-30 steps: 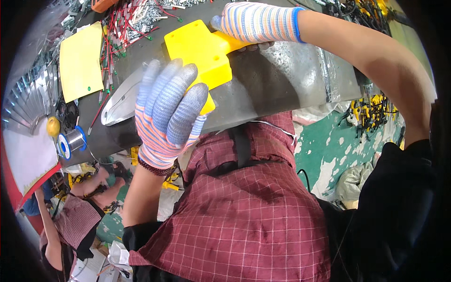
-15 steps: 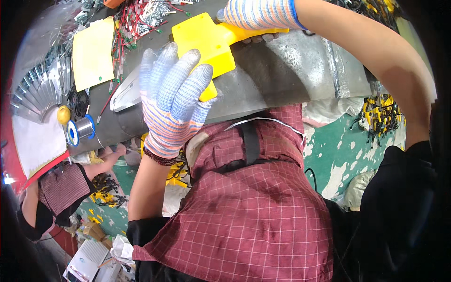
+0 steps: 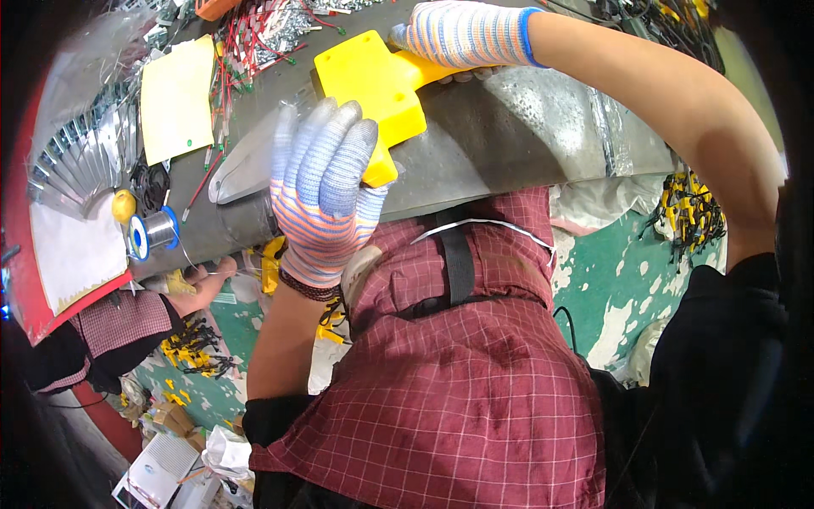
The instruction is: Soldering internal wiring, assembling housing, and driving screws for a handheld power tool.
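Note:
A yellow plastic housing, with a broad squared head and a narrower handle-like part, is held over the grey worktable. My right hand, in a striped knit glove, is closed around its handle part, the fingers showing below it. My left hand, in a matching glove and with a dark beaded bracelet at the wrist, is raised beside the head's near edge. Its fingers are stretched upward and slightly bent, the tips a little blurred. Whether they touch the housing I cannot tell. A clear plastic piece lies behind that hand.
On the left are a solder wire spool, a yellow sheet, fanned metal strips and a small round yellow thing. Red wires lie at the back. Another person's arm shows lower left. Yellow-black parts hang at right.
My left hand has shifted slightly right and down, its fingers drawn closer together. The right hand keeps its hold on the housing. The whole view has moved slightly.

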Available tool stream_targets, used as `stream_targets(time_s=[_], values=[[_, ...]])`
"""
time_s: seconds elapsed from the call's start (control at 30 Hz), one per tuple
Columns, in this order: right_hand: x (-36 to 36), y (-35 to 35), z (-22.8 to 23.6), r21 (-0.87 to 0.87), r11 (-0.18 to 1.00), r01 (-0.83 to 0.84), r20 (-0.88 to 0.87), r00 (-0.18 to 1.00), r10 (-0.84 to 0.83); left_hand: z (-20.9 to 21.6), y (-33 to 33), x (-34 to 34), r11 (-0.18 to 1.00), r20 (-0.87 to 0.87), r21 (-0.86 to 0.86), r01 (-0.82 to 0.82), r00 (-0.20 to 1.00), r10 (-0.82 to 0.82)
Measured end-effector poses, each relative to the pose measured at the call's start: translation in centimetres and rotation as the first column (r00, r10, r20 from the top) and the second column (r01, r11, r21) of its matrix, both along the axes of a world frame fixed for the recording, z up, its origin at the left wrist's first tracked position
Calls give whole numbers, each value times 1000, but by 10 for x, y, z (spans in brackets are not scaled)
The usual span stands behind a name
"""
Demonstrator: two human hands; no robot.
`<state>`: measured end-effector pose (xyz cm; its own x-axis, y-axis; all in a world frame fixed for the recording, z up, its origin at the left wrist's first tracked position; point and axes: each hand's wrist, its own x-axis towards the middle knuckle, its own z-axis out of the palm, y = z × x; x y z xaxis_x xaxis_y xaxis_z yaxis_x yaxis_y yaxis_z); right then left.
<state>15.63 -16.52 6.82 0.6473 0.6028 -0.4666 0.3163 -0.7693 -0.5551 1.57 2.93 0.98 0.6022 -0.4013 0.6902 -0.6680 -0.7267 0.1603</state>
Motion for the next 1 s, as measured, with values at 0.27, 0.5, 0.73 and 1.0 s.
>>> stream_targets(time_s=[0.27, 0.5, 0.73, 1.0], values=[[-9, -1, -28, -348, 933, -96, 441, 861, 253, -4, -1, -7, 997, 33, 71, -9, 999, 6], [-24, -45, -21, -339, 915, -218, 469, 804, 365, -16, -8, -26, 998, 12, 60, 1, 1000, -1], [-38, -45, -16, -344, 936, -76, 537, 802, 262, -18, -5, -22, 997, 4, 42, 65, 998, -65], [-12, -53, 18, -62, 935, 349, 250, 912, -324, 28, 19, -19, 978, -384, -1, 209, 903, -193]])
